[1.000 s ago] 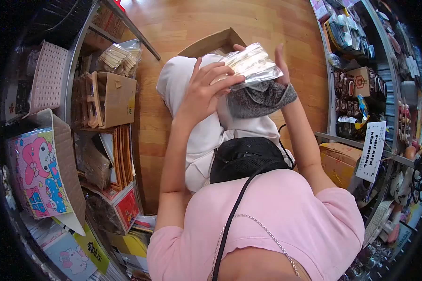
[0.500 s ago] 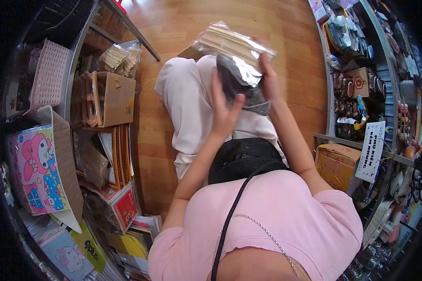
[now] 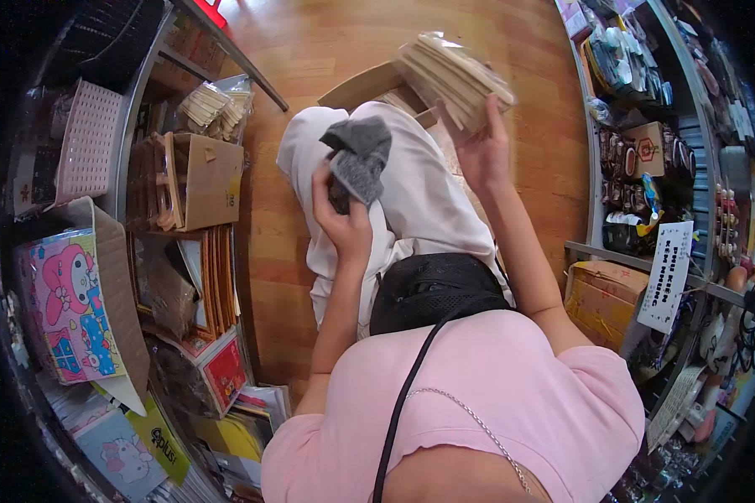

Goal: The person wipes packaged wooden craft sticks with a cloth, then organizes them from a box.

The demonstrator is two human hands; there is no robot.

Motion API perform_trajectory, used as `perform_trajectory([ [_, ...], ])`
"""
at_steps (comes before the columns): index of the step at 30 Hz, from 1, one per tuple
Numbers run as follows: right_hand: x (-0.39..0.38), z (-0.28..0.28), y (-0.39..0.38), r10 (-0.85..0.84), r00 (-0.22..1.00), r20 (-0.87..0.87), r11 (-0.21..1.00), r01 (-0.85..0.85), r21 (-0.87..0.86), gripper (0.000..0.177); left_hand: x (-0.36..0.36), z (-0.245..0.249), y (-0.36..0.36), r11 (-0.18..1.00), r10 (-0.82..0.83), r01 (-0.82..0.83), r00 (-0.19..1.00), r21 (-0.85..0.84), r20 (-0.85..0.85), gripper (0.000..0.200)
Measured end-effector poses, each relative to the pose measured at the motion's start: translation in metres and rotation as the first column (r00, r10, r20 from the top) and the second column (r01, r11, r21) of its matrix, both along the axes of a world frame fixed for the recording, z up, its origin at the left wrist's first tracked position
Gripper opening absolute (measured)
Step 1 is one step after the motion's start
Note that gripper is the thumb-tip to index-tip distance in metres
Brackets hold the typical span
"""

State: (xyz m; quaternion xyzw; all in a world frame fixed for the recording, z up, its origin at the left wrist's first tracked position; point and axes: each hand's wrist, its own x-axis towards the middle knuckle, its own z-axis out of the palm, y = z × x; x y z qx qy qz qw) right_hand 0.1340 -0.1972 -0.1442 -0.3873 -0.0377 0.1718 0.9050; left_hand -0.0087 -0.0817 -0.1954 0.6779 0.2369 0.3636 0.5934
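A crumpled grey cloth (image 3: pixel 366 159) is gripped in my left hand (image 3: pixel 344 228), above my left thigh. Its upper end folds over and its lower part bunches against my fingers. My right hand (image 3: pixel 485 158) holds a clear plastic-wrapped pack of flat wooden sticks (image 3: pixel 453 77) by its near right end. The pack is tilted and partly blurred. Just beyond my knees an open cardboard box (image 3: pixel 362 85) sits on the floor, partly hidden by my legs and the pack.
Shelves on the left hold a pink basket (image 3: pixel 88 138), a cardboard box with wooden pieces (image 3: pixel 211 180), picture frames (image 3: pixel 218 281) and bagged sticks (image 3: pixel 214 105). Packaged goods fill the right shelves, above a taped carton (image 3: pixel 604 298). Wooden flooring (image 3: pixel 285 33) runs between them.
My hands have moved apart. The left carries the cloth leftward and away from the pack; the right has raised and turned the pack. More of the open box on the floor shows.
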Motion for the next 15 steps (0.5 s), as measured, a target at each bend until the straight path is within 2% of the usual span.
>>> perform_trajectory([
  [1, -0.006, -0.003, 0.003, 0.022, 1.0, -0.017, 1.0, -0.022, 0.01, 0.047, 0.004, 0.01, 0.003, 0.988, -0.001, 0.002, 1.0, 0.155, -0.003, 0.051],
  [3, -0.025, -0.008, 0.013, 0.115, 0.991, -0.071, 0.993, -0.112, 0.044, 0.043, 0.023, 0.037, -0.004, 0.921, -0.209, 0.202, 0.978, 0.333, -0.017, 0.054],
  [5, -0.046, -0.009, 0.026, 0.183, 0.982, -0.056, 0.978, -0.176, 0.11, 0.044, 0.046, 0.029, -0.026, 0.886, -0.414, 0.365, 0.901, 0.286, 0.132, 0.059],
  [7, -0.043, -0.025, 0.025, 0.198, 0.979, -0.053, 0.977, -0.193, 0.085, 0.044, 0.056, 0.025, -0.034, 0.89, -0.358, 0.301, 0.926, 0.344, 0.116, 0.061],
  [9, -0.042, -0.026, 0.025, 0.212, 0.976, -0.054, 0.976, -0.209, 0.059, 0.044, 0.067, 0.026, -0.033, 0.942, -0.331, 0.31, 0.922, 0.131, 0.201, 0.061],
  [10, -0.047, -0.021, 0.027, 0.15, 0.983, 0.102, 0.986, -0.141, -0.092, 0.043, 0.073, 0.027, -0.032, 0.962, -0.258, 0.235, 0.95, 0.137, 0.177, 0.058],
  [11, -0.051, -0.014, 0.029, 0.111, 0.958, 0.265, 0.973, -0.05, -0.227, 0.042, 0.082, 0.024, -0.026, 0.963, -0.256, 0.235, 0.95, 0.134, 0.176, 0.058],
  [12, -0.056, -0.001, 0.029, 0.125, 0.947, 0.296, 0.968, -0.05, -0.247, 0.041, 0.09, 0.022, -0.014, 0.975, -0.221, 0.222, 0.973, -0.006, 0.068, 0.056],
  [13, -0.061, -0.003, 0.028, 0.128, 0.947, 0.294, 0.968, -0.054, -0.247, 0.041, 0.097, 0.022, -0.004, 0.971, -0.198, 0.189, 0.979, -0.144, -0.047, 0.053],
  [14, -0.066, -0.009, 0.026, 0.17, 0.959, 0.228, 0.951, -0.099, -0.293, 0.041, 0.104, 0.024, 0.005, 0.972, -0.193, 0.184, 0.98, -0.143, -0.049, 0.053],
  [15, -0.069, -0.013, 0.027, 0.209, 0.965, 0.161, 0.931, -0.146, -0.335, 0.041, 0.111, 0.036, 0.014, 0.951, -0.219, 0.224, 0.975, -0.214, 0.048, 0.051],
])
